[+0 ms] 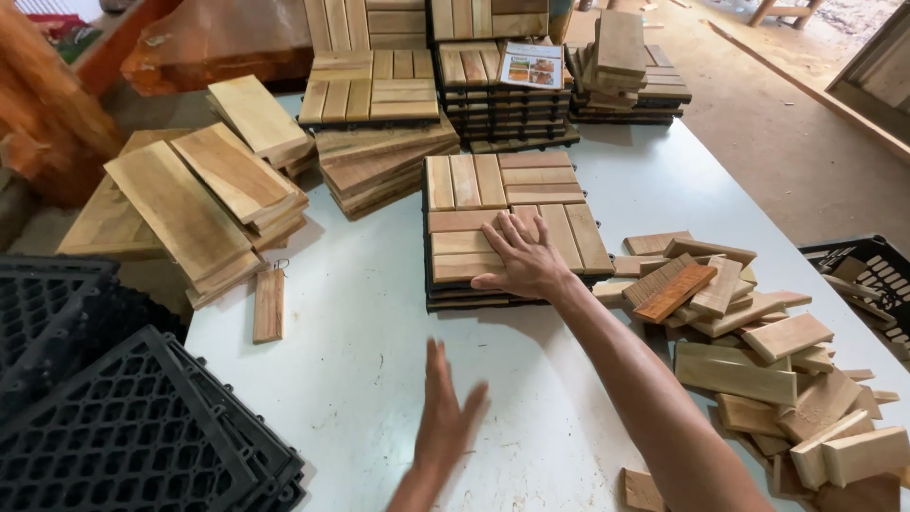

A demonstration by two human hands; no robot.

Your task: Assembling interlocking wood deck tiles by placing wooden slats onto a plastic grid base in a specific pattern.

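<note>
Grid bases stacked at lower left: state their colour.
Black, seen in the head view: grid bases.

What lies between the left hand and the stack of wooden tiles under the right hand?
Only bare white table, seen in the head view, separates the left hand from the tile stack.

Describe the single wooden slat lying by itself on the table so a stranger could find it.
On the white table, look left of the left hand, just below the stacked planks. The lone slat lies flat there, apart from every pile.
</note>
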